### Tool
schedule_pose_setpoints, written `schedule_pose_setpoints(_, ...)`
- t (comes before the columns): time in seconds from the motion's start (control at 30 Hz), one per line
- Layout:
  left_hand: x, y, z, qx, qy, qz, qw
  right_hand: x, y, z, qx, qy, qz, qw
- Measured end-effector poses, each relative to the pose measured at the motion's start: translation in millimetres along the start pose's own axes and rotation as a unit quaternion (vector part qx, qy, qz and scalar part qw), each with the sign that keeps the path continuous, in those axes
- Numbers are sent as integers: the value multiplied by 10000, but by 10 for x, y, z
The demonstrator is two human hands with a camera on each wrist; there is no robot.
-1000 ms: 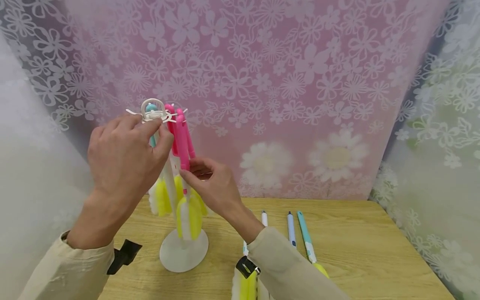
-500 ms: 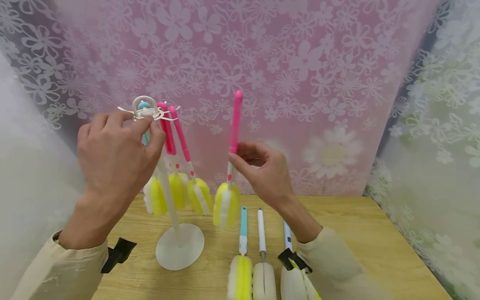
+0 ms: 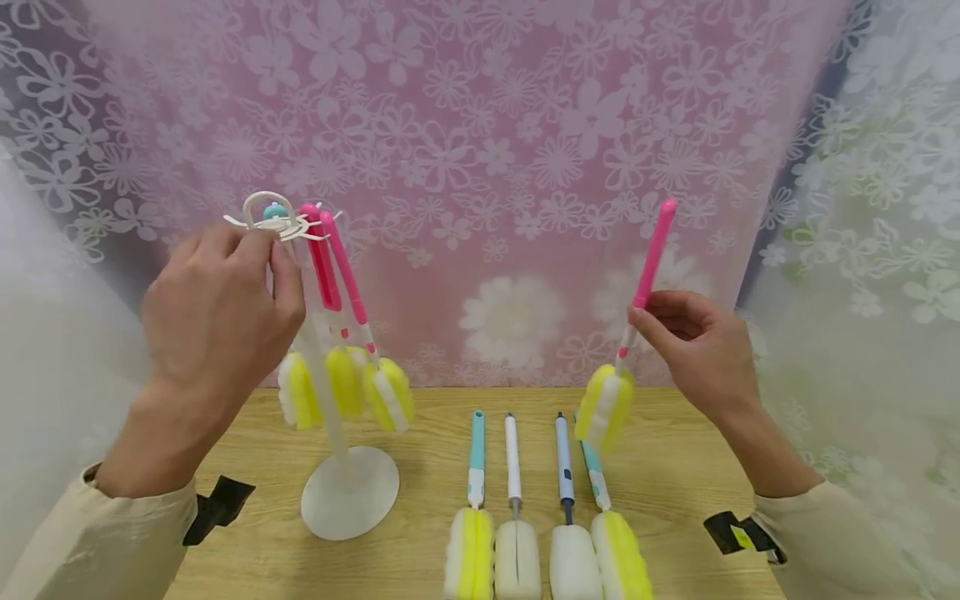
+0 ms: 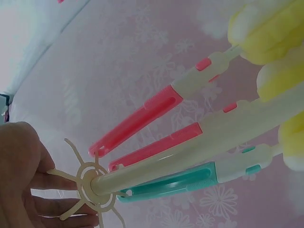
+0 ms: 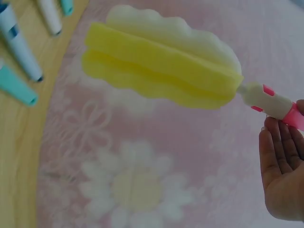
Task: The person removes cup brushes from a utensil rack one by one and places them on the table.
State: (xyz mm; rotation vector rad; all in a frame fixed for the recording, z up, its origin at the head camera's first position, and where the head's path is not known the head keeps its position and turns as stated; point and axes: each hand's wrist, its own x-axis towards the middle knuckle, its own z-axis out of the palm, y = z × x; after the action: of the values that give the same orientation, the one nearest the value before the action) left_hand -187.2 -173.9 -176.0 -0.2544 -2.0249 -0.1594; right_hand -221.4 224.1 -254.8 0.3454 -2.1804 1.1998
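- Head view: a person's right hand (image 3: 697, 354) pinches a pink brush (image 3: 655, 258) between thumb and fingertips, low on its handle. The brush is in the air, tilted, handle up, its sponge head (image 3: 606, 407) overlapping the far edge of the worktop (image 3: 675, 475).
- Head view, left part: the left hand (image 3: 225, 308) has bent fingers gripping the hooked ring (image 3: 306, 227) atop a white stand (image 3: 327, 408), whose round base sits toward the worktop's far left. Two pink-handled brushes (image 3: 345, 267) and a teal brush (image 3: 274, 211) hang from it. Four brushes (image 3: 513, 458) lie side by side, handles toward the far edge.
- Left wrist view: fingers lie behind the ring's prongs; how firmly they press, I cannot tell. Holed handle ends hang on hooks.
- Right wrist view: fingers lie together, nearly straight, against the pink handle; the thumb is mostly out of view. The brush looks light, its plastic stiff and smooth, probably slippery if wet. The sponge should squash easily, so the handle is the better hold.
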Motion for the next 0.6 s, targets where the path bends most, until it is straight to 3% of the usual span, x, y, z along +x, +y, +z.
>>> schedule_pose_setpoints(0.13,-24,8,-35,3,-329,9,9995,-110,322,-212,-536,-143,425,9976)
schedule_pose_setpoints(0.27,-35,7,-41,148,-321,196,9992,-239,610,-394,-881,-678,961,9891)
schedule_pose_setpoints(0.43,-40,-2,-15,239,-115,311,9992,-413,927,-481,-886,-1687,1721,9665)
schedule_pose_setpoints(0.6,-39,20,-16,214,-251,353,9988,-602,1199,-418,-673,-2121,2471,9431)
